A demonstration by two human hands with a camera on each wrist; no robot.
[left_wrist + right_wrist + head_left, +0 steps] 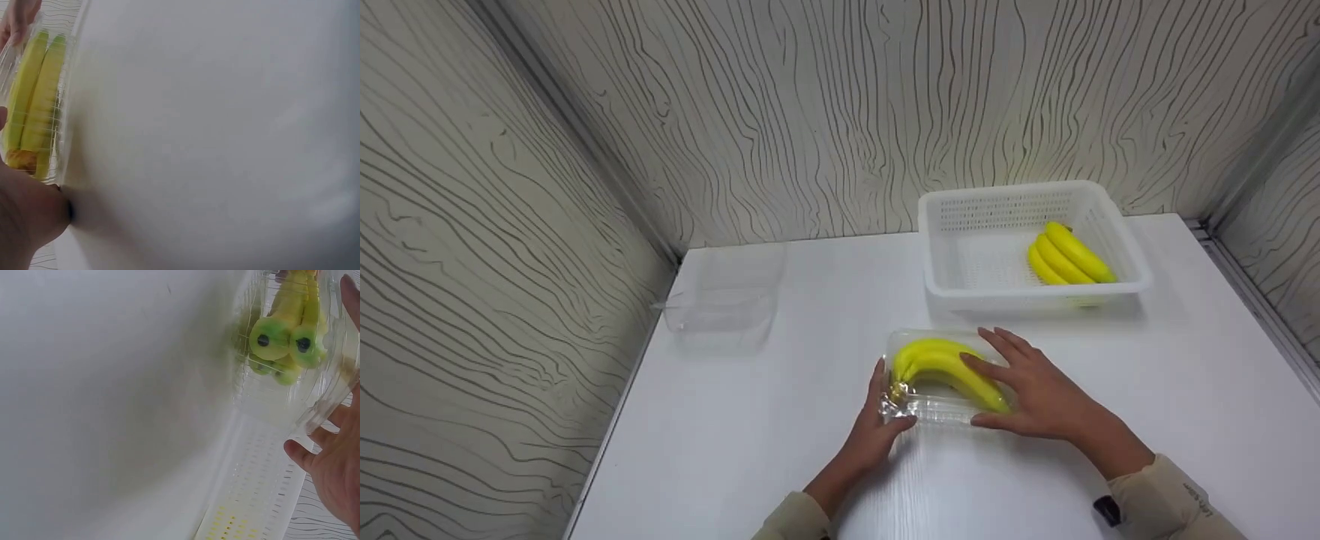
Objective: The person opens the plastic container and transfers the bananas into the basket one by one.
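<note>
A clear plastic clamshell box (941,411) with a bunch of yellow bananas (952,365) inside is between my hands. My left hand (872,435) grips its near left corner, thumb along the front edge and fingers at the side. Spread across the right part is my right hand (1039,394), its fingers reaching over the top and far edge, the thumb at the front. In the right wrist view, green banana tips (271,338) show through the plastic, and the fingers are outstretched by the lid's edge. Whether the lid is fully closed I cannot tell.
Behind the hands on the right stands a white perforated basket (1035,289) holding another bunch of bananas (1065,256). An open clear clamshell box (724,311) lies at the table's far left. Patterned panels (825,120) rise behind the white table (720,435).
</note>
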